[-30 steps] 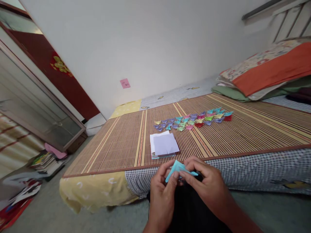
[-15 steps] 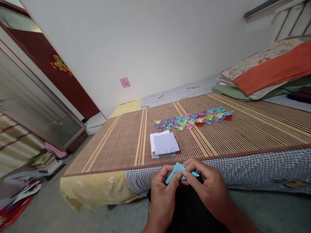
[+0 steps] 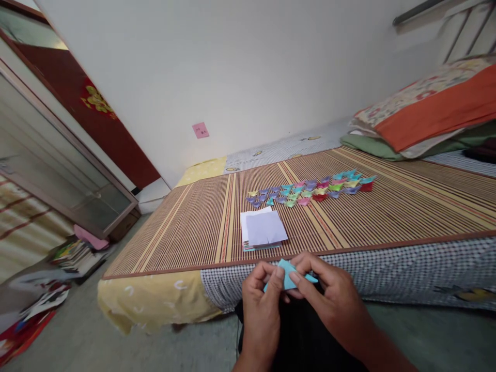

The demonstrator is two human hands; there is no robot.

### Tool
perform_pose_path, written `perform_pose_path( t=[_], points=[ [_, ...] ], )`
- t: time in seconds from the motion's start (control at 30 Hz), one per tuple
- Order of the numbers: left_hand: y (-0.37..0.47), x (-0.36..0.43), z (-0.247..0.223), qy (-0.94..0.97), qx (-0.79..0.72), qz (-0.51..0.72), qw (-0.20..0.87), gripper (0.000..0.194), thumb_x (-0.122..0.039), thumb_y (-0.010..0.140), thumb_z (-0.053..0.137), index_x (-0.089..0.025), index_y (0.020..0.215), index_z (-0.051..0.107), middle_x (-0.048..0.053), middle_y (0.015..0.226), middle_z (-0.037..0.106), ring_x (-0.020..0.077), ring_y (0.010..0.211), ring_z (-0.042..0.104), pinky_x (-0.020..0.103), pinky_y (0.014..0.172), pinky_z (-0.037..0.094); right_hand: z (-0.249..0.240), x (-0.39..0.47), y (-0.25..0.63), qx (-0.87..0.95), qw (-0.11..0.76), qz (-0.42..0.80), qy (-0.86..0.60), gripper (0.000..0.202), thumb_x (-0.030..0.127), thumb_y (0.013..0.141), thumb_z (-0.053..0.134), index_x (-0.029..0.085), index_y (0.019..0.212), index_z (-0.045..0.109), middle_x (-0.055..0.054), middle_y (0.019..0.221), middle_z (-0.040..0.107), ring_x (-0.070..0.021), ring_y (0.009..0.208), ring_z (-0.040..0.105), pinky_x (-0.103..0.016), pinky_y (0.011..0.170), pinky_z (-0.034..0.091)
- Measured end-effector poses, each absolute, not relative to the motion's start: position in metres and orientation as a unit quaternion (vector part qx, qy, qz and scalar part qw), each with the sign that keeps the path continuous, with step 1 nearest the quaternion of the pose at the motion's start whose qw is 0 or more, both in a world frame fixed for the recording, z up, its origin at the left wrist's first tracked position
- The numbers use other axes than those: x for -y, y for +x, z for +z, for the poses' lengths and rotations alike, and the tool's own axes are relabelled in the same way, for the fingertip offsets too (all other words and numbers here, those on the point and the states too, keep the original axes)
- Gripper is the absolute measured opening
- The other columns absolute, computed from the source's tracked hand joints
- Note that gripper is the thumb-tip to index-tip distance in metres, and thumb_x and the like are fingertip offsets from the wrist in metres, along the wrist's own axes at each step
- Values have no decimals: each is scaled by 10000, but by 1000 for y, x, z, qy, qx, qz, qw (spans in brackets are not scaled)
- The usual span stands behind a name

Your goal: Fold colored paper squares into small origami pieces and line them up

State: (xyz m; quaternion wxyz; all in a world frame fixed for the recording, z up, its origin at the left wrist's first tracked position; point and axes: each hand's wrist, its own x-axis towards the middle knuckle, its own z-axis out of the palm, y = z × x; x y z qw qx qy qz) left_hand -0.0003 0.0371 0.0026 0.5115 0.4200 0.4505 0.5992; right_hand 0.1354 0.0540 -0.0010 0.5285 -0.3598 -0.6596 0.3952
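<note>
Your left hand (image 3: 261,305) and right hand (image 3: 329,302) together pinch a small folded piece of light blue paper (image 3: 287,275), held in front of you just below the bed's edge. On the striped bamboo mat (image 3: 387,212) beyond lie a stack of paper squares (image 3: 263,230) and rows of colourful folded paper pieces (image 3: 310,188).

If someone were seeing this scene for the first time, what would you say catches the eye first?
Probably the band of small folded paper pieces in many colours, laid out in rows across the middle of the striped bamboo mat on the bed. Next, at the near edge, the left hand and right hand pinch a light blue folded paper between their fingertips. Just beyond them lies a stack of square paper sheets.
</note>
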Motion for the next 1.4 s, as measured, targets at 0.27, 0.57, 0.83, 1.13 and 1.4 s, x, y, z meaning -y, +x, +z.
perform_pose_path(
  t=[0.27,0.57,0.83,1.13,1.4],
  points=[
    [-3,-33,3,461,-502,577,450,350,-438,928,681,-168,715,614,-1,629,652,128,599,571,230,595,432,-7,-57,138,652,560,349,-373,156,277,956,625,233,806,618,-16,847,671,-191,874,672,-274,779,521],
    [-2,-30,7,486,-481,567,459,317,-399,928,692,-169,723,618,-12,643,642,122,627,562,225,619,429,-4,-53,134,635,572,347,-386,210,294,951,629,235,752,594,-29,859,635,-194,838,665,-260,687,557],
    [-4,-34,8,450,-459,566,517,318,-416,893,726,-160,736,622,2,629,676,119,561,586,227,604,455,-14,-54,140,617,538,457,-347,213,323,990,606,230,801,575,5,813,593,-155,747,618,-269,703,515],
    [-2,-31,9,470,-463,560,502,315,-396,905,714,-160,721,618,-6,630,652,120,597,568,228,621,450,-14,-51,144,665,559,342,-357,47,260,966,635,249,922,623,-7,943,639,-161,851,635,-255,741,511],
    [-4,-28,8,507,-461,548,479,290,-394,931,690,-151,776,656,8,693,670,140,674,582,247,671,461,-13,-53,147,686,574,281,-348,96,183,954,645,256,898,617,-5,976,655,-164,957,669,-240,804,517]
  ],
)
